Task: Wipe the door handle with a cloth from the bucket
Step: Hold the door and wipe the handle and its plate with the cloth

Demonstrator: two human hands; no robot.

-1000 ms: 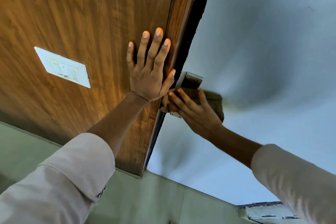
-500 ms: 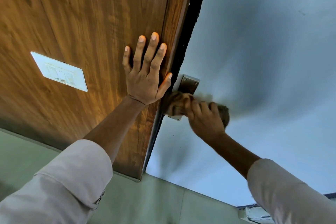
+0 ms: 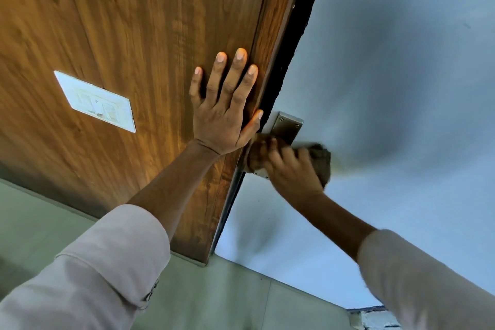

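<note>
Since 1 s ago, right hand (image 3: 290, 169) has slid its brown cloth (image 3: 320, 161) outward along door handle (image 3: 285, 126), fingers clamped on cloth. Left hand (image 3: 225, 118) flat, fingers spread, on wood door (image 3: 134, 21). Wiping underway, approx. midway; bucket not in view.

door (image 3: 139, 21): brown wood grain | switch plate (image 3: 95, 100): white | handle plate (image 3: 288, 123): silver-grey | cloth (image 3: 320, 159): brown | wall (image 3: 401, 61): pale blue | sleeves (image 3: 107, 262): pale pink | floor (image 3: 214, 297): grey-green

Indoor doorway: wood-grain panel (image 3: 134, 21) with white switch plate (image 3: 95, 101), tiled floor (image 3: 227, 300).
</note>
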